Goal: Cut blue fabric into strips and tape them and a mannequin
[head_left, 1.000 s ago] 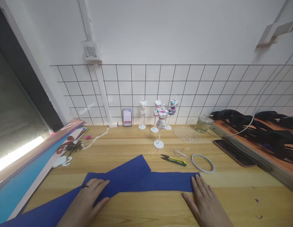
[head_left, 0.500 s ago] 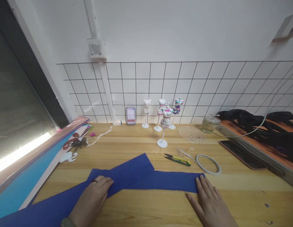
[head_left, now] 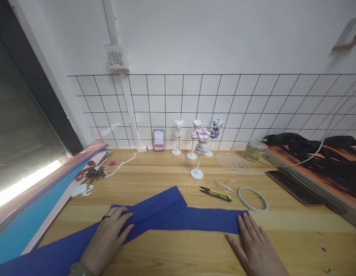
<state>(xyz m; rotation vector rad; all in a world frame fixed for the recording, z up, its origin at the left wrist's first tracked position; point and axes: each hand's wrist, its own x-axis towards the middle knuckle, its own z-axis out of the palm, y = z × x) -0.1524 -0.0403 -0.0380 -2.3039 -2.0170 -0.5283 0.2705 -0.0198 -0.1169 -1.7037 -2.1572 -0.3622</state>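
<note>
A long blue strip (head_left: 200, 219), cloth or crepe paper by its look, lies folded across the wooden table, with one end slanting over the rest. My left hand (head_left: 110, 234), wearing a ring and a wristband, rests on the strip left of the overlap, its fingers bent a little and apart. At the other end, my right hand (head_left: 256, 241) lies flat with fingertips on the strip's right edge and the thumb out on bare wood. A crease runs along the slanting blue end (head_left: 163, 205).
Thread snips (head_left: 215, 194) and a roll of tape (head_left: 253, 199) lie beyond the strip. Several small mannequins (head_left: 201, 147) stand toward the wall. A dark phone (head_left: 294, 188) is at right; scissors and keys (head_left: 93, 172) and an earbud case (head_left: 79, 190) are at left.
My left hand has shifted slightly left and its fingers have spread. A lengthwise crease now shows on the slanting blue end. My right hand has stayed in place.
</note>
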